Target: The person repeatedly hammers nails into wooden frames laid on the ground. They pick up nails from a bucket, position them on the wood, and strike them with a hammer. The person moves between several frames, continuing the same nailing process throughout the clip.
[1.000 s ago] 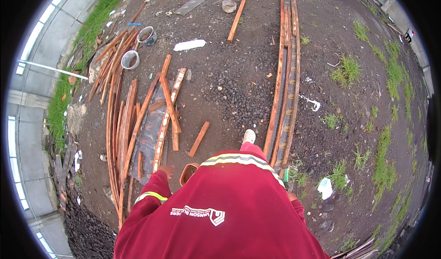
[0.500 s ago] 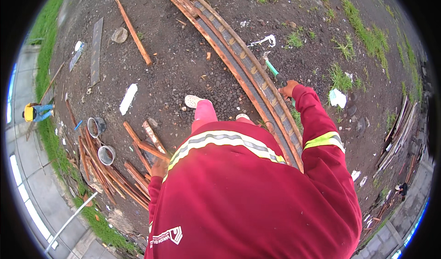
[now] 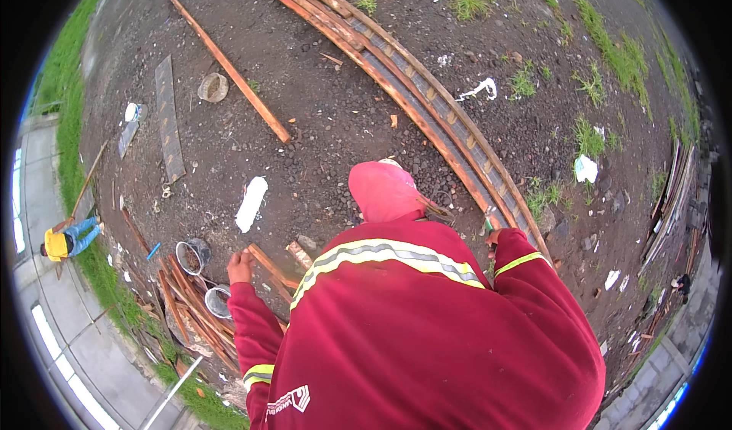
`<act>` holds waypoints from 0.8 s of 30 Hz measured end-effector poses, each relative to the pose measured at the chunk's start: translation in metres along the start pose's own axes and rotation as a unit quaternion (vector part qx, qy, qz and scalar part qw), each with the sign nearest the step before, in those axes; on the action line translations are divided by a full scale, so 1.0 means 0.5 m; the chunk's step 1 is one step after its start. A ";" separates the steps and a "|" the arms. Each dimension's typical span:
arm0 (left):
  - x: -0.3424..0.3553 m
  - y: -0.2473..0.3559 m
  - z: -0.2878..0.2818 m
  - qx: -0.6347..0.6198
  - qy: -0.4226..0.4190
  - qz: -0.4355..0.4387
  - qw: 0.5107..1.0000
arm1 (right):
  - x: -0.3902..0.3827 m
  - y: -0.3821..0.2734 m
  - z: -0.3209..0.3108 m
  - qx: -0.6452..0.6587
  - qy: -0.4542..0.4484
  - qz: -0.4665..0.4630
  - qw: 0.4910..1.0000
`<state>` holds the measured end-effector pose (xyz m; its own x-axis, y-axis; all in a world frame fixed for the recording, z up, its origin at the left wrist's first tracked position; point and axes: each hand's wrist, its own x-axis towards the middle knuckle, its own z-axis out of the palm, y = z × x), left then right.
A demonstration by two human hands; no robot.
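Observation:
I look down on my own red coverall with reflective stripes (image 3: pixel 396 258). My left hand (image 3: pixel 240 266) hangs with curled fingers just above short rusty bars (image 3: pixel 273 268) on the dirt; I see nothing clearly in it. My right hand (image 3: pixel 492 237), mostly covered by its sleeve, is at the near edge of a long bundle of rusty steel bars (image 3: pixel 427 110) that curves across the ground. A small greenish thing shows right at that hand; whether the hand holds it is unclear. My raised knee (image 3: pixel 381 190) is between the two hands.
Two round wire coils (image 3: pixel 194 255) lie by a heap of rusty bars (image 3: pixel 187 308) at the left. A white bag (image 3: pixel 252 203), a single long bar (image 3: pixel 229 68) and a grey plank (image 3: pixel 169 117) lie on the dirt. A person in yellow (image 3: pixel 65 239) is on the pavement beyond the grass.
The view has swung round, so the long bundle now runs past my right side. My right arm has drawn in closer along it, and my left hand has come into sight over the short bars.

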<state>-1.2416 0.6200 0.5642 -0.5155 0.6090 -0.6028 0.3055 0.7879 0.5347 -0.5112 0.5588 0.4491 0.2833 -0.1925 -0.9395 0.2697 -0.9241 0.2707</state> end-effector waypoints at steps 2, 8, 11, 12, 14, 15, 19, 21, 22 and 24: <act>0.050 0.056 -0.033 0.005 0.028 0.078 0.997 | -0.005 -0.038 0.034 -0.026 -0.014 0.048 0.998; 0.176 -0.015 -0.098 0.035 0.112 0.062 0.991 | -0.024 -0.424 0.098 -0.205 -0.042 -0.006 0.978; 0.163 -0.096 -0.103 -0.028 0.100 -0.134 0.986 | -0.057 -0.727 0.136 -0.400 0.051 -0.171 0.899; 0.146 -0.132 -0.097 -0.094 0.106 -0.171 0.975 | -0.080 -0.809 0.150 -0.451 0.074 -0.182 0.871; 0.125 -0.203 -0.089 -0.080 0.093 -0.128 0.984 | -0.155 -0.970 0.182 -0.442 0.106 -0.223 0.862; 0.116 -0.238 -0.079 -0.043 0.086 -0.129 0.987 | -0.205 -1.048 0.199 -0.380 0.109 -0.254 0.882; 0.086 -0.378 0.003 -0.263 0.034 -0.277 0.924 | -0.442 -1.318 0.315 -0.261 0.128 -0.374 0.880; 0.084 -0.429 0.054 -0.317 0.009 -0.344 0.884 | -0.543 -1.419 0.402 -0.245 0.126 -0.417 0.866; 0.089 -0.443 0.081 -0.342 0.002 -0.383 0.858 | -0.582 -1.458 0.447 -0.223 0.115 -0.431 0.867; 0.147 -0.456 0.087 -0.386 -0.015 -0.452 0.804 | -0.642 -1.517 0.543 -0.243 0.138 -0.502 0.818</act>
<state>-1.3141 0.4891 0.3722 -0.2249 -0.1704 -0.9594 -0.7772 0.6252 0.0711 -1.0566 1.2320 0.4883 -0.1262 0.7278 -0.6741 0.8091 -0.3176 -0.4944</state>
